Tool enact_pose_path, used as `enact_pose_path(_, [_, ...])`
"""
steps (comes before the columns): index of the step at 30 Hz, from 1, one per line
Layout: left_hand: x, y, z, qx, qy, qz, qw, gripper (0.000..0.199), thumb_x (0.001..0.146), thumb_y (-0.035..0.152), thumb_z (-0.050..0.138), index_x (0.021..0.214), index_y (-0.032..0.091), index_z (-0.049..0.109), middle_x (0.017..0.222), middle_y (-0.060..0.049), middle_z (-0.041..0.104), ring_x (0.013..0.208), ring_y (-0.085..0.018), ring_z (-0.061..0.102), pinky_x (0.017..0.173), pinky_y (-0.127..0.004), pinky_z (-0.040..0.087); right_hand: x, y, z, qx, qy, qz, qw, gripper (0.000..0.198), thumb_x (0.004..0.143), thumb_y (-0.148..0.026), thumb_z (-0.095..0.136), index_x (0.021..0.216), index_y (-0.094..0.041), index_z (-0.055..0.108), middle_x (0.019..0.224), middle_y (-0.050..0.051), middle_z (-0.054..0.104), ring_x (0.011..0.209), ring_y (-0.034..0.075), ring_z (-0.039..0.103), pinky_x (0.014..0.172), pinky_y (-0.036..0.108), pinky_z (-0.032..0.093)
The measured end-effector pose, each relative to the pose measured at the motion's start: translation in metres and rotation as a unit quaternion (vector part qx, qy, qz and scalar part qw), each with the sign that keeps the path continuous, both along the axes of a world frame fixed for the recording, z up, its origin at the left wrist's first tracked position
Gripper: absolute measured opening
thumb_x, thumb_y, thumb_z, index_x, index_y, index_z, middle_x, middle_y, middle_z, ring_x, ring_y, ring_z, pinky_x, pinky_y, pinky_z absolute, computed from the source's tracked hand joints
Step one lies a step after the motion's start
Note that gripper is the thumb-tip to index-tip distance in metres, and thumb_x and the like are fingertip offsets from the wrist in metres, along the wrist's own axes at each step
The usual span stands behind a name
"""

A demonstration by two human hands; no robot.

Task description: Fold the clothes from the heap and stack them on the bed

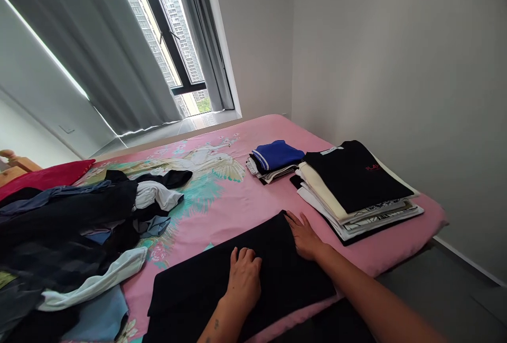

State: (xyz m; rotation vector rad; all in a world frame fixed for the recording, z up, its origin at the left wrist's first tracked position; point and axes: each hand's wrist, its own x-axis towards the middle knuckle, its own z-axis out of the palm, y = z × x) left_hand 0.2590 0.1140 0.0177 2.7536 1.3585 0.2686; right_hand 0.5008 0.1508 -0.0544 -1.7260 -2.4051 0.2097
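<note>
A folded black garment [273, 274] lies flat across the near edge of the bed. My left hand [243, 277] rests on top of it near the middle, fingers bent and slightly apart, their tips against the cloth. At the garment's far right corner is my right hand [304, 234], palm down, with its fingers laid along the edge and the thumb apart. Just beyond that hand stands a stack of folded shirts [320, 195], topped by a black T-shirt [356, 174] with red lettering.
A smaller folded pile with a blue piece [279, 154] on top sits farther back. Loose clothes [71, 226] are heaped on the left, by a red pillow [59, 174]. Beneath everything is a pink patterned bed sheet [261, 200]. Walls, grey curtains [91, 42] and a window stand behind.
</note>
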Motion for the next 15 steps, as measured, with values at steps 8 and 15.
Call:
enact_pose_path(8, [0.062,-0.024,-0.032,-0.07,-0.105,-0.024,0.992,0.067,0.065,0.025,0.063,0.129,0.018,0.042,0.134,-0.016,0.045,0.127,-0.035,0.038,0.106,-0.058,0.029,0.0,0.002,-0.002,0.003,0.001,-0.007,1.0,0.07,0.076,-0.017,0.043,0.143,-0.021,0.023,0.15,0.01,0.023,0.139,0.029,0.009,0.107,0.061,0.007])
enact_pose_path(15, [0.089,-0.025,-0.055,-0.068,-0.121,0.082,0.987,0.051,0.073,0.028,0.058,0.123,0.022,0.048,0.126,-0.018,0.051,0.122,-0.037,0.041,0.108,-0.057,0.024,0.0,-0.007,0.01,0.034,0.02,0.004,0.999,0.061,0.085,-0.019,0.031,0.144,-0.021,0.02,0.15,0.01,0.025,0.139,0.027,0.008,0.108,0.058,0.008])
